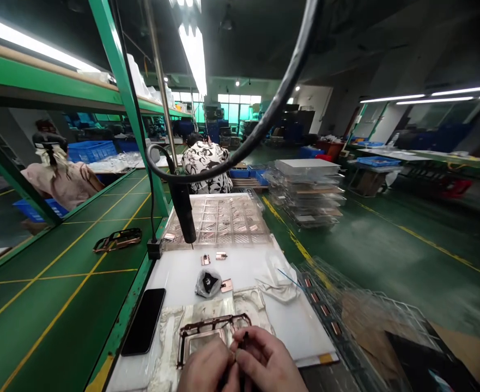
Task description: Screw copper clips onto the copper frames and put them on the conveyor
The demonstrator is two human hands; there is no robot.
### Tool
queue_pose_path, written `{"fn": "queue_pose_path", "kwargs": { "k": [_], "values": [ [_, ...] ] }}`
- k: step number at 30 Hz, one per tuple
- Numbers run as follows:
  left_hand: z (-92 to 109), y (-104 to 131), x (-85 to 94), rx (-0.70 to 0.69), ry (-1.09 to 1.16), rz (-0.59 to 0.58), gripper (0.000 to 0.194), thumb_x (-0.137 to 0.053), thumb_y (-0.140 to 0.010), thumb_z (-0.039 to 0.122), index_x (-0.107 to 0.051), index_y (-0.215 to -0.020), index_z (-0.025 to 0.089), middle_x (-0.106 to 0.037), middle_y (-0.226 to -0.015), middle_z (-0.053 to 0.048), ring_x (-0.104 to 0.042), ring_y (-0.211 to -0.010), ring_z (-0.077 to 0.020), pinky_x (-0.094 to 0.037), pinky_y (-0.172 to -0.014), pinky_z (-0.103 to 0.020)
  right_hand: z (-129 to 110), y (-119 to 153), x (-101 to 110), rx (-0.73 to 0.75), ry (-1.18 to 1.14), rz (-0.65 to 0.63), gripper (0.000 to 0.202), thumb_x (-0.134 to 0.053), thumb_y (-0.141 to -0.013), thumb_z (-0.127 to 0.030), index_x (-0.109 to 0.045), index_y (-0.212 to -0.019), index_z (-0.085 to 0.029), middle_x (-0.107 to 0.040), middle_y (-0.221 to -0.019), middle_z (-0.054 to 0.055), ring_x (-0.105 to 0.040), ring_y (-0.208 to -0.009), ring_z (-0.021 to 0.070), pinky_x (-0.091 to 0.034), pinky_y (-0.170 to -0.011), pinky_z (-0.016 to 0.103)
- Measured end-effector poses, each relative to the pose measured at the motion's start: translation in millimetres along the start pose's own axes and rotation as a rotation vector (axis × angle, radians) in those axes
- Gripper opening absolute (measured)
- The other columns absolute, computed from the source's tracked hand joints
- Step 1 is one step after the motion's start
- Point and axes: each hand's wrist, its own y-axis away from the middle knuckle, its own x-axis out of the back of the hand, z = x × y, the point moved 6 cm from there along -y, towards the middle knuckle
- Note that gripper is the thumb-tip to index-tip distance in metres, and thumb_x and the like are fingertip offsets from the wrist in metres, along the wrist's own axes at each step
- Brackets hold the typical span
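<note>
Both hands are together at the bottom centre, over a copper-coloured frame (207,325) that lies on a whitish padded fixture (170,332). My right hand (264,356) pinches a small black part (245,338) between thumb and fingers. My left hand (209,365) has its fingers curled against the right fingertips; what they hold, if anything, is hidden. Just beyond the fixture sit a small bag with black pieces (208,283) and a small copper plate (226,285). Two more small copper parts (221,255) rest farther up on the white surface.
A black phone (145,321) lies at the left. A black screwdriver (182,212) hangs above the table before a clear compartment tray (223,220). Another copper frame (117,239) rests on the green conveyor (72,256). Crumpled plastic (280,280) is at right; two people sit beyond.
</note>
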Motion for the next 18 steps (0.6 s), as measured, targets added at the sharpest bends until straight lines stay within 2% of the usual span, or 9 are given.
{"fn": "queue_pose_path", "kwargs": {
  "k": [2,4,5,6,9,11,13,16,18],
  "values": [
    [19.7,-3.9,14.6,-0.123,-0.039,0.008,0.019,-0.051,-0.107,0.025,-0.069,-0.102,0.023,-0.072,-0.079,-0.005,-0.07,-0.068,-0.0202,-0.05,-0.059,-0.029,-2.4,9.5,-11.4,-0.018,-0.023,-0.037,0.071,-0.098,-0.081,-0.067,-0.075,-0.129,-0.021,-0.079,-0.116,0.012,-0.075,-0.105,0.0257,-0.062,-0.092,0.036],
    [34.6,-9.9,25.5,-0.161,-0.038,-0.084,0.015,-0.059,-0.102,0.02,-0.07,-0.112,0.021,-0.075,-0.085,-0.006,-0.072,-0.074,-0.0215,-0.054,-0.065,-0.03,-9.8,20.2,-20.0,-0.05,-0.05,-0.055,0.068,-0.097,-0.085,-0.062,-0.075,-0.135,-0.021,-0.079,-0.123,0.012,-0.074,-0.117,0.0271,-0.059,-0.105,0.038],
    [39.1,-13.5,30.5,-0.142,-0.031,-0.131,0.013,-0.061,-0.101,0.018,-0.07,-0.11,0.021,-0.074,-0.084,-0.006,-0.072,-0.074,-0.0213,-0.054,-0.066,-0.031,-14.0,25.4,-23.4,-0.075,-0.062,-0.067,0.066,-0.096,-0.087,-0.059,-0.075,-0.137,-0.021,-0.079,-0.124,0.011,-0.074,-0.117,0.0266,-0.059,-0.105,0.038],
    [43.2,-16.9,36.3,-0.137,-0.025,-0.155,0.008,-0.061,-0.101,0.017,-0.067,-0.098,0.022,-0.07,-0.077,-0.003,-0.068,-0.069,-0.0198,-0.05,-0.062,-0.03,-18.0,30.3,-26.6,-0.102,-0.071,-0.088,0.065,-0.095,-0.089,-0.058,-0.075,-0.138,-0.021,-0.079,-0.123,0.011,-0.074,-0.116,0.0257,-0.06,-0.104,0.037],
    [51.6,-23.2,45.0,-0.184,0.034,-0.276,0.022,-0.063,-0.107,0.024,-0.062,-0.085,0.021,-0.067,-0.074,-0.003,-0.064,-0.066,-0.0187,-0.047,-0.063,-0.031,-26.2,41.8,-31.6,-0.174,-0.082,-0.151,0.066,-0.094,-0.091,-0.055,-0.072,-0.143,-0.02,-0.076,-0.122,0.009,-0.074,-0.105,0.0217,-0.063,-0.089,0.031],
    [50.9,-24.4,47.6,-0.203,0.101,-0.383,0.022,-0.068,-0.11,0.029,-0.066,-0.089,0.02,-0.069,-0.076,-0.002,-0.064,-0.068,-0.0175,-0.048,-0.066,-0.031,-26.0,47.9,-33.1,-0.223,-0.115,-0.185,0.061,-0.091,-0.094,-0.054,-0.071,-0.141,-0.02,-0.075,-0.118,0.007,-0.073,-0.093,0.0183,-0.064,-0.078,0.029],
    [45.6,-26.1,52.0,-0.207,0.157,-0.467,0.018,-0.079,-0.105,0.035,-0.071,-0.101,0.019,-0.071,-0.079,-0.001,-0.064,-0.069,-0.0162,-0.048,-0.068,-0.031,-21.4,52.8,-33.6,-0.257,-0.148,-0.193,0.052,-0.086,-0.099,-0.054,-0.071,-0.135,-0.019,-0.074,-0.111,0.005,-0.071,-0.085,0.016,-0.064,-0.075,0.028],
    [29.2,-35.6,63.4,-0.19,0.12,-0.456,0.039,-0.093,-0.092,0.042,-0.071,-0.115,0.019,-0.074,-0.088,-0.003,-0.065,-0.077,-0.018,-0.051,-0.071,-0.032,-3.4,57.9,-31.3,-0.306,-0.166,-0.144,0.05,-0.082,-0.102,-0.055,-0.069,-0.131,-0.017,-0.074,-0.105,0.005,-0.073,-0.085,0.0163,-0.064,-0.073,0.027],
    [15.6,-44.6,67.2,-0.184,0.007,-0.421,0.045,-0.095,-0.089,0.043,-0.071,-0.118,0.019,-0.075,-0.1,-0.009,-0.069,-0.091,-0.0239,-0.057,-0.083,-0.038,14.1,59.0,-28.3,-0.355,-0.182,-0.079,0.054,-0.082,-0.101,-0.057,-0.067,-0.134,-0.017,-0.074,-0.106,0.005,-0.074,-0.086,0.0168,-0.063,-0.07,0.026]
  ]
}}
